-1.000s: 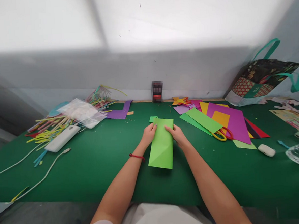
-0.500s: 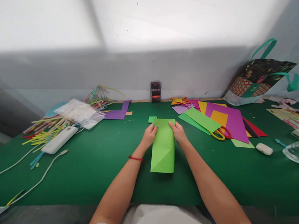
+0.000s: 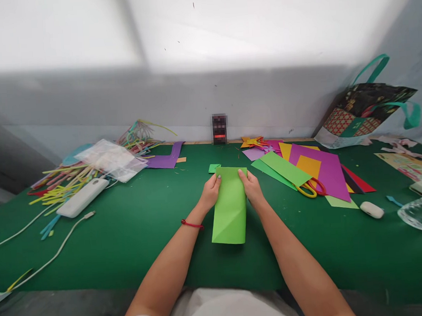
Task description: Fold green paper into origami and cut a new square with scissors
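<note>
A long light-green sheet of paper, folded and creased across its lower part, is held up between my hands over the table. My left hand pinches its upper left edge, thumb on the face and fingers behind. On the upper right edge my right hand grips it in the same way. Just beyond the sheet's top edge lies a small green paper piece. Hidden from me are the sheet's back and most of my fingertips.
Coloured paper sheets and scissors lie to the right, near a white earbud case and a clear bottle. Paper strips, a white power bank and a cable occupy the left. A patterned bag stands at back right.
</note>
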A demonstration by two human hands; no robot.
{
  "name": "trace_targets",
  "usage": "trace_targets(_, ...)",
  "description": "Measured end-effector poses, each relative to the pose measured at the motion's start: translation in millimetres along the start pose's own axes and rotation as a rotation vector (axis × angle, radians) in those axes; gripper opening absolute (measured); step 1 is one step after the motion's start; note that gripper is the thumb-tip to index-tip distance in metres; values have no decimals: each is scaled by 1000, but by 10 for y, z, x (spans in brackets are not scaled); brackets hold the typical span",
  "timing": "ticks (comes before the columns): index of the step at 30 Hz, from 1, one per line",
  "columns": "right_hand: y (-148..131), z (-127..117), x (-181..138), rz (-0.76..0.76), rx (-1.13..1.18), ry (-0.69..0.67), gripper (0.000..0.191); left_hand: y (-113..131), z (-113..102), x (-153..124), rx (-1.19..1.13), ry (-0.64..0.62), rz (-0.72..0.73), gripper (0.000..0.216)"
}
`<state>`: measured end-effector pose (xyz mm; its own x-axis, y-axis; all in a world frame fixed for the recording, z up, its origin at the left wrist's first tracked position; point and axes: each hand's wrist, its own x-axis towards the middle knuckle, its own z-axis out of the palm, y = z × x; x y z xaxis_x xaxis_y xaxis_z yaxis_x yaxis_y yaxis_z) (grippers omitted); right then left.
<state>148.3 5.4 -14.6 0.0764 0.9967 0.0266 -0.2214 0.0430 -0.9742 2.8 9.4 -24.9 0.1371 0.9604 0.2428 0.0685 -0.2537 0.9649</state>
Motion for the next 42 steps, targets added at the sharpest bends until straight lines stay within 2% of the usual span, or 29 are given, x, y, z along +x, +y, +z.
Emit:
trace_targets(20, -51, 29, -58, -48, 19, 22, 48, 105, 14, -36, -36, -1, -6, 50)
trace_targets(30, -66, -31, -21, -25, 6, 71, 64, 117, 23, -38, -25, 0, -15, 40)
trace_targets(42, 19, -39, 6, -107, -68, 108, 56, 143, 19, -59, -23, 3, -11, 44)
